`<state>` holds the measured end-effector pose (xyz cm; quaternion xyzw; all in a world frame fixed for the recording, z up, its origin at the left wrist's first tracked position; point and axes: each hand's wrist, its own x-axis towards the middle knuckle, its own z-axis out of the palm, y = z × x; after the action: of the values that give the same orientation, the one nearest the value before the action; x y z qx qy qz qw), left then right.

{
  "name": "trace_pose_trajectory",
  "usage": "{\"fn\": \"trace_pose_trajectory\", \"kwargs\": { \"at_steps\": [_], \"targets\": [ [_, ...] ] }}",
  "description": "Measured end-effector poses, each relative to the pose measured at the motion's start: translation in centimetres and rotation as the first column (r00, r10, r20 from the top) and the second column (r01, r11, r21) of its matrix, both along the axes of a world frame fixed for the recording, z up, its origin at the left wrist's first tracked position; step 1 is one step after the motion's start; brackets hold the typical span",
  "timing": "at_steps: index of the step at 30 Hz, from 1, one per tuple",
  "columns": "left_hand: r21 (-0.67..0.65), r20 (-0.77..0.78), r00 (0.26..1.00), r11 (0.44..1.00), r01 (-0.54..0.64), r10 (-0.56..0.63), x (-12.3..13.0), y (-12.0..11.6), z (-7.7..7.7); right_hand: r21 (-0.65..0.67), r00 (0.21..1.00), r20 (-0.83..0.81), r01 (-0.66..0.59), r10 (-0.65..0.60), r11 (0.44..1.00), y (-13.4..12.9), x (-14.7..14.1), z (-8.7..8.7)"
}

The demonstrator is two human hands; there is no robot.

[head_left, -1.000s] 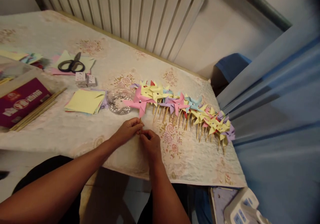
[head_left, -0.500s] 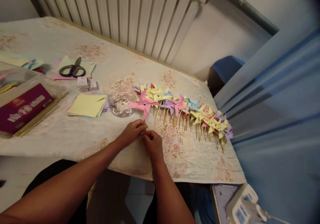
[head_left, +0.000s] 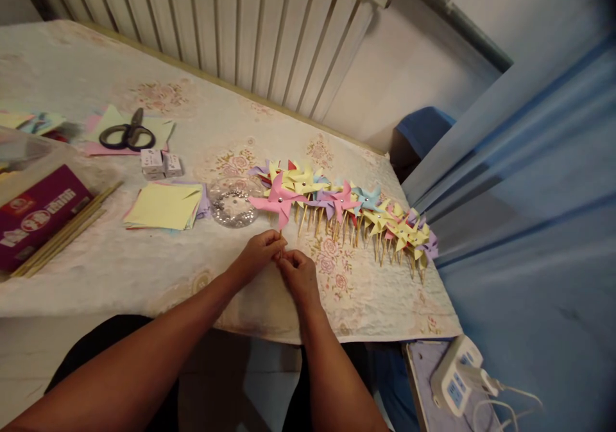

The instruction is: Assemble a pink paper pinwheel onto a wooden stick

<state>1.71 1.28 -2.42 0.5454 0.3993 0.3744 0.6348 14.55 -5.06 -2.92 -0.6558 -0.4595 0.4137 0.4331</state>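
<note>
at the table's near edge we pinch the stick of a pink paper pinwheel (head_left: 278, 199) between our left hand (head_left: 260, 252) and right hand (head_left: 299, 274), both closed on it, holding it upright beside the row of finished pinwheels (head_left: 366, 217) and the dish of pins (head_left: 231, 199).

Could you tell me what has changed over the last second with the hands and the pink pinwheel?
Hardly anything: the view swings a little, so the table's things shift in the picture, but nothing was taken up or let go. The left hand and right hand still pinch the stick of the pink pinwheel together at the same spot. The row of finished pinwheels, the scissors and the paper stack stayed put.
</note>
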Motion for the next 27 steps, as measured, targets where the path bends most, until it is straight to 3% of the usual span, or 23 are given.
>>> {"fn": "trace_pose_trajectory", "kwargs": {
  "at_steps": [11, 27],
  "targets": [
    [-0.072, 0.063, 0.997, 0.997, -0.033, 0.037, -0.1, 0.0, 0.7, -0.022, 1.000, -0.016, -0.001, 0.000, 1.000, 0.0, 0.0, 0.3],
    [-0.072, 0.086, 0.996, 0.997, 0.029, -0.022, -0.2, -0.2, 1.4, -0.002, 0.999, -0.032, -0.028, 0.028, 1.000, -0.1, 0.2, 0.2]
  ]
}}
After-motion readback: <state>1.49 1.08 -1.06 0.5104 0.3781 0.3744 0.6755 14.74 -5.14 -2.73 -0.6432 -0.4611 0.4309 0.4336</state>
